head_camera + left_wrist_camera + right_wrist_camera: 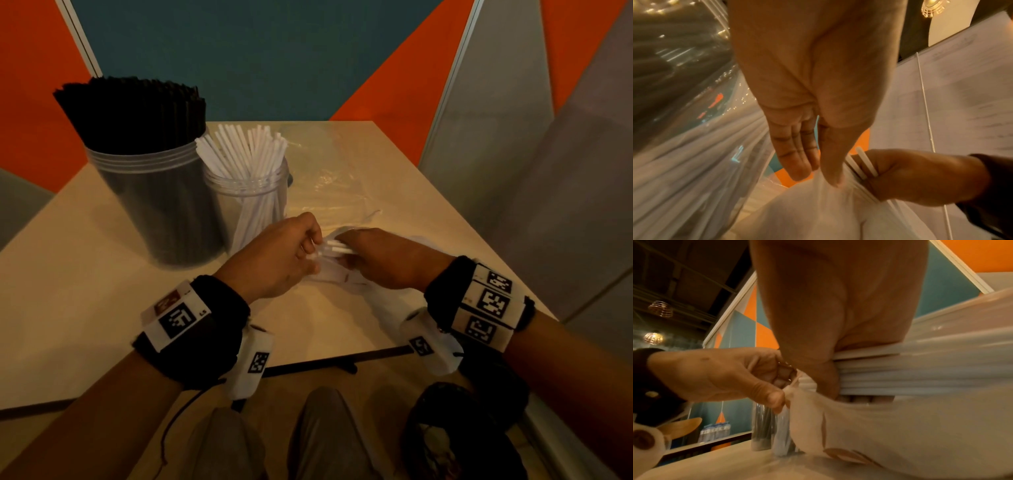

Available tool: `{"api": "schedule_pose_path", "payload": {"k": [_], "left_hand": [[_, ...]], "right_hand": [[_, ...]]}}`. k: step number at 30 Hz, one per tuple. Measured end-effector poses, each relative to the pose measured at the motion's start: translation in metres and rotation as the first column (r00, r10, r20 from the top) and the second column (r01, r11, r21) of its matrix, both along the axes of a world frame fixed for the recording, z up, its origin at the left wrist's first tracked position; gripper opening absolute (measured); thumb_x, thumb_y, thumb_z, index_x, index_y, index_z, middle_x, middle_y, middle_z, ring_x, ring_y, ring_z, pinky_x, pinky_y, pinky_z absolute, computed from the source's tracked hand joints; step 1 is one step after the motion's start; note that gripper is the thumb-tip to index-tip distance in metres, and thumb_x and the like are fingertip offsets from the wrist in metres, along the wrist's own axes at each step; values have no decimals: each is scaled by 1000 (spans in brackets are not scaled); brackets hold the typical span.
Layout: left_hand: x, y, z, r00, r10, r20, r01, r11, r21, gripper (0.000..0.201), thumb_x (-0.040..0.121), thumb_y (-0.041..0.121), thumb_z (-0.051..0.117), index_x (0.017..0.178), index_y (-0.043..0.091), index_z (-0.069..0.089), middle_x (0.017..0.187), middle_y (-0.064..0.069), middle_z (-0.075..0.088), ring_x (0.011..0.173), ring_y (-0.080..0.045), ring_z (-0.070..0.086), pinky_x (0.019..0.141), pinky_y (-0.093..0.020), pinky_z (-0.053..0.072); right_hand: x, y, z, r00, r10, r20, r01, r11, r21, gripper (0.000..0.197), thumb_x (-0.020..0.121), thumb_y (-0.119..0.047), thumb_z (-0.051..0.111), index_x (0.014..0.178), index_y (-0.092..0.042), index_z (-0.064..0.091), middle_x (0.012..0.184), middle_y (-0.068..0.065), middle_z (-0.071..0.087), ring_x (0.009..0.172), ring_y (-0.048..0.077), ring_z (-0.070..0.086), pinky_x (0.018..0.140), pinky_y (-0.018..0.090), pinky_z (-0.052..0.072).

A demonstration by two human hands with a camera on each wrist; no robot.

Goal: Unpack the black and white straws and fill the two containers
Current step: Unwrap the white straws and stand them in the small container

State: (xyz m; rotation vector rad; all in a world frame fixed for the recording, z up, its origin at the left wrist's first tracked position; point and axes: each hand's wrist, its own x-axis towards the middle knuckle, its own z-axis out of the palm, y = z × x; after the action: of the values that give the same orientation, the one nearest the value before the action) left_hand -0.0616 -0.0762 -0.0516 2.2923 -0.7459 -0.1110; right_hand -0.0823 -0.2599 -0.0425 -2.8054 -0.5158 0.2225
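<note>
Head view: the right hand [383, 260] grips a bundle of thin white straws [337, 248] through their soft translucent plastic packet [342, 274], steadying it, while the left hand [281, 257] pinches the packet's mouth, probably to peel it back. Both hands work just beside the clear round jar of white straws [250, 192], so transfer is short; the larger jar of black straws [154, 192] looks full.

I count two clear containers [161, 192] [251, 198] and two hands [274, 257] [383, 260]. Straws are too many to count.
</note>
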Motion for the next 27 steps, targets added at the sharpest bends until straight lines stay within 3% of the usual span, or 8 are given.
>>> {"api": "schedule_pose_path", "payload": {"k": [5,11,15,19,20,23,25,27], "left_hand": [[1,0,-2,971,106,214,-119,992,49,9,83,6,63,86,13,58,84,-1,58,75,-15,55,71,-36,49],[-4,-10,0,953,147,265,-174,982,79,7,85,11,59,87,15,53,91,-5,56,82,-24,56,73,-43,48],[1,-5,1,961,119,250,-160,975,153,12,85,9,58,85,18,51,94,-6,55,86,-26,56,74,-42,47],[3,-2,0,953,99,285,-144,979,142,13,83,8,63,86,16,54,89,-1,51,83,-25,56,74,-42,47],[4,-1,-1,951,102,292,-150,977,148,13,83,8,63,87,16,54,89,-1,51,83,-25,56,74,-42,48],[6,1,-3,952,101,290,-165,965,205,13,84,9,62,87,18,52,89,1,49,84,-24,55,74,-42,48],[5,1,-5,960,84,268,-148,961,232,14,84,9,62,88,17,52,91,0,51,84,-24,56,75,-43,48],[2,2,-6,969,72,236,-133,958,255,15,84,11,63,94,17,54,94,0,51,87,-23,56,77,-42,48]], "right_hand": [[-2,-4,0,999,40,13,-39,999,-24,21,94,-12,50,115,-10,53,111,12,61,95,29,57,81,38,45],[-12,-15,4,994,52,101,-62,993,99,16,94,-14,52,110,-11,54,101,11,64,87,29,58,77,45,46],[-14,-20,12,970,-22,241,-45,963,267,12,87,-2,46,94,-9,52,85,2,63,77,29,59,72,47,48],[-13,-21,23,973,-87,215,-10,912,411,10,95,-1,45,92,-11,47,86,3,61,84,27,60,80,39,47],[-12,-23,29,975,-93,201,-13,882,472,4,97,-7,46,94,-8,48,87,3,62,83,24,61,80,35,47],[-13,-21,57,973,-92,214,-74,749,659,11,96,-13,46,97,-3,51,81,3,60,75,11,61,75,22,50],[-15,-17,73,970,-96,222,-125,589,798,7,95,-7,45,95,-4,51,79,4,58,72,8,61,73,19,51],[-16,-13,86,974,-74,214,-171,379,909,7,93,-6,45,91,-9,52,75,1,58,72,13,61,74,25,52]]}}
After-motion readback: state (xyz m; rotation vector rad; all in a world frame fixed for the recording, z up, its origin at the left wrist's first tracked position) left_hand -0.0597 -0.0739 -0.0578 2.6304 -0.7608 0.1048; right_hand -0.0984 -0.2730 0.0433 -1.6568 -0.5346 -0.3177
